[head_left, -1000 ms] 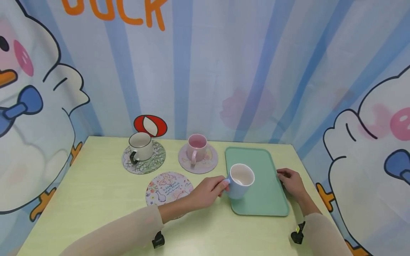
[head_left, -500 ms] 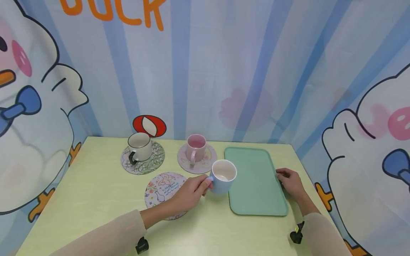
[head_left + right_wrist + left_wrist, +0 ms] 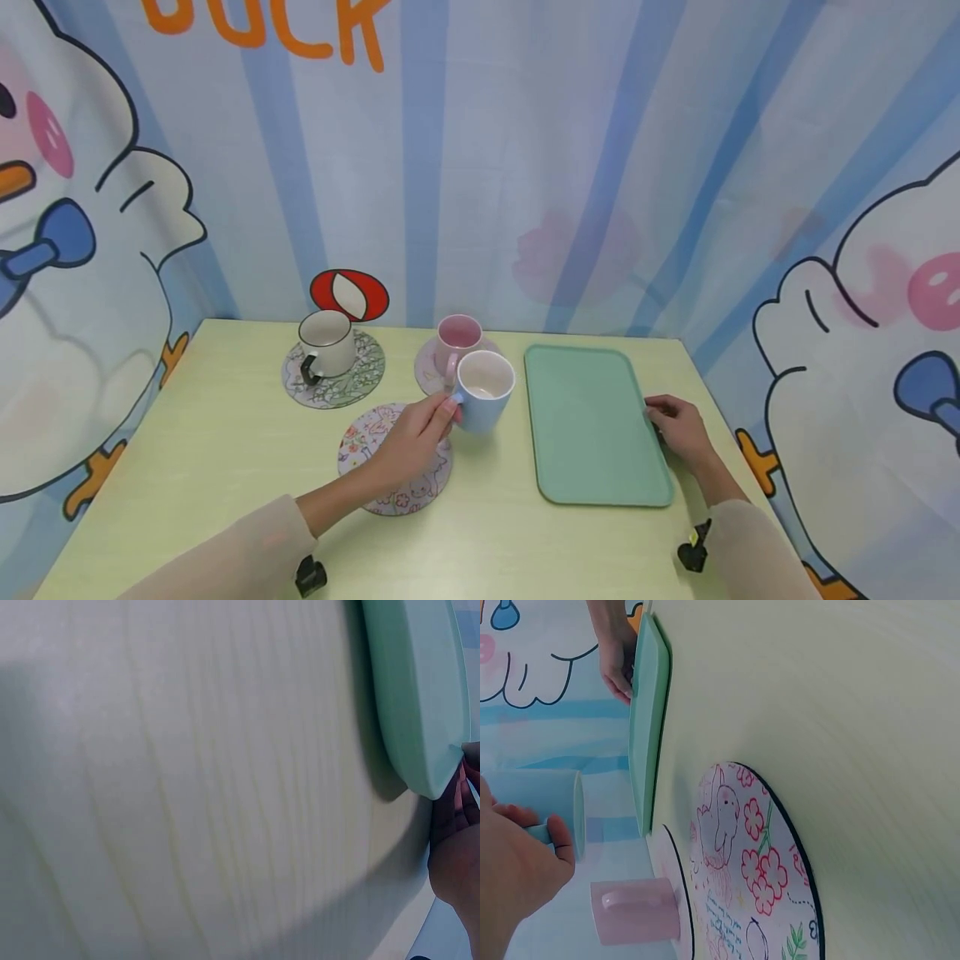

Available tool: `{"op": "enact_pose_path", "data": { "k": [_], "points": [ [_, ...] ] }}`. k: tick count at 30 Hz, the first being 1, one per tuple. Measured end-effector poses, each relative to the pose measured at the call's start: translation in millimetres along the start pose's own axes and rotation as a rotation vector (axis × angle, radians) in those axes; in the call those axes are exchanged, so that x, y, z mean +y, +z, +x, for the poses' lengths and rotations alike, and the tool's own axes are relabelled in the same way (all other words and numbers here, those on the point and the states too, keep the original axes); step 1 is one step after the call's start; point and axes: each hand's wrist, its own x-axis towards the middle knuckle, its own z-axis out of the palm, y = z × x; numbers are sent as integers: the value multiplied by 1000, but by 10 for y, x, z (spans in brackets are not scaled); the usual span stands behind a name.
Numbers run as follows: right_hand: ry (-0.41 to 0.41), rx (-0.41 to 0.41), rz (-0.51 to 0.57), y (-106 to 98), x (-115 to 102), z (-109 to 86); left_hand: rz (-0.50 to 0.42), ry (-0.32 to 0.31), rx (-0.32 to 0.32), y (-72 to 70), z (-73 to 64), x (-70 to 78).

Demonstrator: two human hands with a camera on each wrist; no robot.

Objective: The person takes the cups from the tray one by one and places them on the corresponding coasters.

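My left hand (image 3: 411, 440) pinches the handle of a light blue mug (image 3: 483, 398) and holds it upright above the table. In the left wrist view the blue mug (image 3: 544, 806) hangs clear of the surface, thumb and fingers on its handle. Beneath my left hand lies a round floral coaster (image 3: 431, 486), partly hidden by the hand and forearm. Behind the blue mug, a pink mug (image 3: 457, 335) stands on a pink round coaster (image 3: 426, 367). My right hand (image 3: 682, 429) grips the right edge of a green tray (image 3: 600, 425), thumb at the rim in the right wrist view.
A white mug (image 3: 330, 343) with a black handle stands on a green patterned coaster (image 3: 367, 367) at the back left. The pale yellow table (image 3: 187, 467) ends at a striped blue curtain (image 3: 480, 167) with cartoon ducks on both sides.
My left hand has carried the blue mug leftward from above the tray to in front of the pink mug. The right hand has stayed at the tray's edge.
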Motion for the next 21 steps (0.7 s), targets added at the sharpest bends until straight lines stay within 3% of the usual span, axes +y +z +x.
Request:
{"op": "enact_pose_path", "data": {
  "k": [11,21],
  "points": [
    [-13,5,-5,-3,-30,-12,15,-12,126,-111,-100,-2],
    [-18,7,-5,0,11,-2,39,21,196,-215,-195,-186]
  ]
}}
